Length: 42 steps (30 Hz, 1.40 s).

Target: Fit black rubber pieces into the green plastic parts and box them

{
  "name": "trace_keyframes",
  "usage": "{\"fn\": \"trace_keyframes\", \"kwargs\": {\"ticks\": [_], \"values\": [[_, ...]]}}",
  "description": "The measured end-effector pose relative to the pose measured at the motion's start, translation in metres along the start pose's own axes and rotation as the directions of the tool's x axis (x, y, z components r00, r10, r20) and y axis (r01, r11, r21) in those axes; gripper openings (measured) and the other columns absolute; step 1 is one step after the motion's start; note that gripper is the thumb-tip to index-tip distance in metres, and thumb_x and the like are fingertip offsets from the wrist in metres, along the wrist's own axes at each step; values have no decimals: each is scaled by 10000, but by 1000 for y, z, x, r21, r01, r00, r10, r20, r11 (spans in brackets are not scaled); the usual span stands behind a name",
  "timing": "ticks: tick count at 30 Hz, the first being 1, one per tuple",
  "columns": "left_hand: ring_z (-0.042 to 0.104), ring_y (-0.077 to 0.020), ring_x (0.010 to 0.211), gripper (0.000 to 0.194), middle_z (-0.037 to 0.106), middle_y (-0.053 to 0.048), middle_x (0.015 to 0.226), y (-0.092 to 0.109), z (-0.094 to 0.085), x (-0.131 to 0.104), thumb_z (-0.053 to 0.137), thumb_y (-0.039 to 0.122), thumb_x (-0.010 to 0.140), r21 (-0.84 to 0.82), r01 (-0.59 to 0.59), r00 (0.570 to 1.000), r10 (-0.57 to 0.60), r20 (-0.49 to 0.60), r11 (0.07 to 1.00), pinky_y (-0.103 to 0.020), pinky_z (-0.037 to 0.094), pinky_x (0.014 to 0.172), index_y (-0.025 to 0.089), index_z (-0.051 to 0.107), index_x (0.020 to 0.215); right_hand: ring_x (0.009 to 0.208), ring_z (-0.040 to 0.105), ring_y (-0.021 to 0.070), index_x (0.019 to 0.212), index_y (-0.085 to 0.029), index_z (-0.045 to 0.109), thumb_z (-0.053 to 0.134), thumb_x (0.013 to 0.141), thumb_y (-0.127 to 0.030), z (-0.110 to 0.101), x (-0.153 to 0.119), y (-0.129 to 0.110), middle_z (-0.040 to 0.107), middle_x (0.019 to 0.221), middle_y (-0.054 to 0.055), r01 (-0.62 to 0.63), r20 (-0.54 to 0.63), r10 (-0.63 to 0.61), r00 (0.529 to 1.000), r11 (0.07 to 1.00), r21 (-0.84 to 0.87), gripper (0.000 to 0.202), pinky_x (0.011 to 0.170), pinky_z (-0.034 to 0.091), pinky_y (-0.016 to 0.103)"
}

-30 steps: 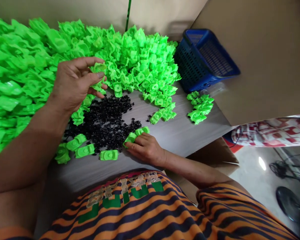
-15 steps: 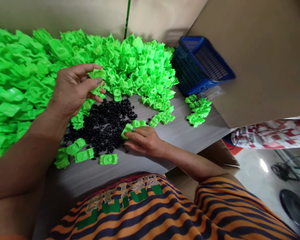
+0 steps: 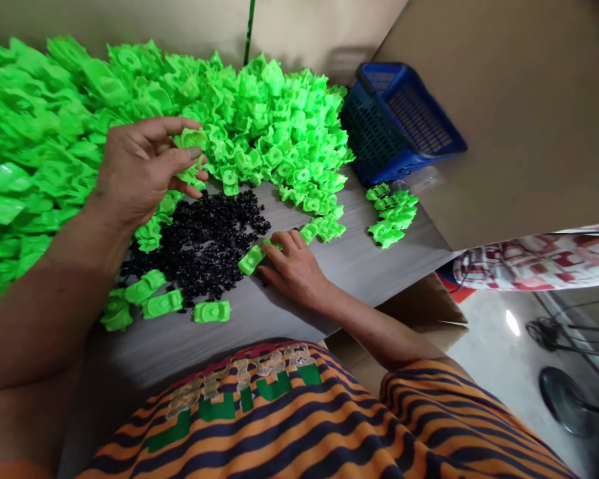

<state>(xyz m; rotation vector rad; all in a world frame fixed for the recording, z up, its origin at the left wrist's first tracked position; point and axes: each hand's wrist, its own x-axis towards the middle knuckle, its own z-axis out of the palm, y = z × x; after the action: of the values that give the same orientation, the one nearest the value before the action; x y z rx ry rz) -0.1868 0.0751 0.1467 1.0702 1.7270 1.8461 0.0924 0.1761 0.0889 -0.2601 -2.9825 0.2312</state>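
Note:
A green plastic shell (image 3: pixel 192 138) is pinched between the thumb and fingers of my left hand (image 3: pixel 147 166), raised over the edge of the green heap. My right hand (image 3: pixel 297 269) rests low on the grey table, thumb and fingers curled together beside a green car-shaped piece (image 3: pixel 252 260); what its fingertips hold is hidden. A pile of small black parts (image 3: pixel 207 243) lies between my hands. Nearer to me are several green pieces, one of them (image 3: pixel 212 311) lying flat by itself.
A large heap of green shells (image 3: pixel 289 126) covers the back and left of the table (image 3: pixel 349 279). A blue basket (image 3: pixel 404 126) stands at the back right, with a small cluster of green pieces (image 3: pixel 393 216) in front. Cardboard (image 3: pixel 519 120) rises on the right.
My right hand has shifted from the green car-shaped piece towards the pieces just behind it, its fingers more bent. My left hand still holds its shell. The whole view has shifted slightly.

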Motion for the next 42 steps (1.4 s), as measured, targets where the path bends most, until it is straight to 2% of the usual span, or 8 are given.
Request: {"fn": "trace_keyframes", "kwargs": {"ticks": [3,7,14,22,27,30,35,42], "values": [[761,-252,636,899,690,-39,754,-1,0,0,966,695,534,1,-1,1000,1,9,1000,-675,665,633,92,763,1169,1104,483,330,1200,-131,721,533,1073,-294,3,1,0,612,1225,210,-19,-12,19,1000,999,33,279,991,476,496],[754,-249,628,830,698,-50,759,-1,1,-2,971,649,556,-5,12,1000,-12,-2,1000,-620,684,613,107,769,1151,1091,479,326,1331,-153,685,554,1042,-229,-1,7,-2,612,1223,193,0,9,0,1000,1000,19,327,959,472,472],[777,-332,696,918,659,-79,807,-2,1,0,933,692,600,25,10,1000,-10,13,1000,-799,616,657,50,712,1218,1049,484,306,1369,-197,710,595,1021,-206,-17,23,-2,615,1159,173,79,165,-68,984,995,-58,366,881,440,416],[780,-295,695,923,674,-44,785,-6,-3,3,945,714,573,17,11,1000,-11,23,1000,-778,631,708,81,724,1207,1064,502,282,1186,-186,746,618,1031,-225,-24,34,9,594,1170,155,160,196,-166,966,986,46,204,874,462,388],[790,-311,708,1026,667,-35,785,-4,-4,3,940,757,514,23,5,999,-6,34,1000,-794,613,690,51,717,1224,1096,526,279,1294,-184,689,569,1084,-324,-56,15,18,592,1244,165,197,11,-200,980,970,141,279,965,466,438],[809,-376,810,1004,655,-59,819,-2,-1,1,923,726,587,42,31,999,-32,21,999,-779,621,685,14,689,1255,1002,563,247,1263,-152,682,544,1100,-361,-68,-10,12,635,1155,155,251,127,-285,950,940,233,299,864,470,382],[797,-337,731,1009,655,-48,784,3,5,-2,929,734,550,40,32,999,-33,19,999,-745,636,644,14,717,1225,856,598,201,1141,-142,676,589,1067,-306,-49,-38,-10,698,1055,117,211,395,-314,863,936,281,200,796,463,335],[769,-262,655,951,682,-41,762,5,5,-3,942,718,541,18,34,999,-34,15,999,-598,671,563,42,756,1183,889,599,214,1180,-121,660,518,1076,-208,-26,0,-15,684,1053,133,215,346,-267,899,960,180,196,813,454,337]]}}
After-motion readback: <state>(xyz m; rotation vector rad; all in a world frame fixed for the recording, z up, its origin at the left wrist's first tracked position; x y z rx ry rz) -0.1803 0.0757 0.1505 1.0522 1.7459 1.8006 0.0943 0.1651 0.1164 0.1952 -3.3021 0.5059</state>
